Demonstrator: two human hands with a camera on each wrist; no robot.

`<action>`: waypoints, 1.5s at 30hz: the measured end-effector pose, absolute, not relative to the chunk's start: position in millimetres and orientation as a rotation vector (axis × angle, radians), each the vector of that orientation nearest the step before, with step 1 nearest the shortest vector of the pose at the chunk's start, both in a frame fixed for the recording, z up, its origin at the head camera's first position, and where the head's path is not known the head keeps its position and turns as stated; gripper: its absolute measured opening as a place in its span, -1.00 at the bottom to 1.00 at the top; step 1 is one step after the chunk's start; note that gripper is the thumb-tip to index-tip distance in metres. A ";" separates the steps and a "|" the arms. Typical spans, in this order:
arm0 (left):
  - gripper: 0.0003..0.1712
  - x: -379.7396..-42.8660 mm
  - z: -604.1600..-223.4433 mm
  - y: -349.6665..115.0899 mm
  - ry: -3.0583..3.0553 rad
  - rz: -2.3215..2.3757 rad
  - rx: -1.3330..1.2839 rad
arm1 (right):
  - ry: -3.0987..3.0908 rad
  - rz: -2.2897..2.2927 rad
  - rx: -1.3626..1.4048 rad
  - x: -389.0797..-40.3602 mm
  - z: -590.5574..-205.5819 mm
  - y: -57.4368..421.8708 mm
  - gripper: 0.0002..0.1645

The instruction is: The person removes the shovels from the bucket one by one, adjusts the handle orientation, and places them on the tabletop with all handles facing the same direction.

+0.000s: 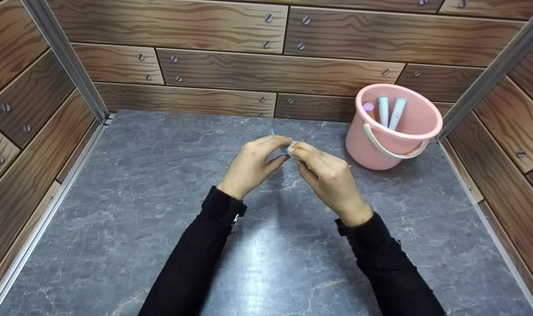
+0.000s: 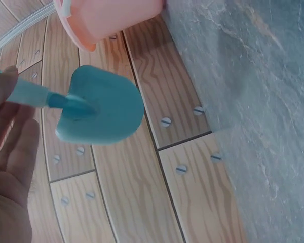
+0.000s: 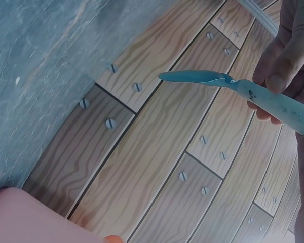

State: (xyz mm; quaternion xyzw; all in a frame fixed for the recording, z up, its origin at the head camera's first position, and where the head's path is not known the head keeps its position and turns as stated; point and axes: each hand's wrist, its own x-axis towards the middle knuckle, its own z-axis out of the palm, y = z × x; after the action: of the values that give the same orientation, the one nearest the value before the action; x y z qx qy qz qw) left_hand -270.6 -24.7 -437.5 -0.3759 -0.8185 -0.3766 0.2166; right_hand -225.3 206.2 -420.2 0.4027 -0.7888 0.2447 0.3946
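Both hands meet over the middle of the table around a small toy shovel (image 2: 104, 109) with a teal blade and a pale blue handle (image 3: 273, 103). My left hand (image 1: 253, 160) holds the handle between thumb and fingers, near the blade end. At the handle's other end are the fingertips of my right hand (image 1: 330, 175), pinching it. In the head view the hands cover most of the shovel. Dark specks or a printed pattern mark the handle in the right wrist view, where the blade (image 3: 192, 76) appears edge-on.
A pink bucket (image 1: 367, 147) with a white handle stands at the back right. Inside it are two light blue handles (image 1: 397, 113) and a purple-ended piece (image 1: 368, 107). Wood-patterned walls (image 1: 214, 66) enclose the grey marbled table (image 1: 161, 210) at the back and sides.
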 end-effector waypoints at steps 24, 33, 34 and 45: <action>-0.71 -276.5 -443.0 -35.3 -2.273 -0.874 -1.062 | -2.168 0.591 1.038 -225.9 -414.5 210.7 -0.47; -0.71 -283.0 -440.9 -54.0 -2.309 -0.969 -0.943 | -2.347 0.564 1.012 -229.5 -419.4 217.6 -0.46; -0.71 -283.5 -440.0 -57.1 -2.312 -0.976 -0.924 | -2.372 0.557 1.011 -230.3 -420.1 217.7 -0.47; -0.64 -290.3 -430.8 -93.9 -2.266 -1.119 -0.721 | -2.606 0.468 0.952 -233.4 -423.5 220.0 -0.36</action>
State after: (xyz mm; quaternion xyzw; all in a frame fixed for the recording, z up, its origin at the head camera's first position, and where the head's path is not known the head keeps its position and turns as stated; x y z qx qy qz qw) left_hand -290.3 -93.9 -430.8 -0.2655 -0.8340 -0.4116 0.2538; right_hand -233.4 220.0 -423.5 0.3336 -0.9138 0.1641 0.1632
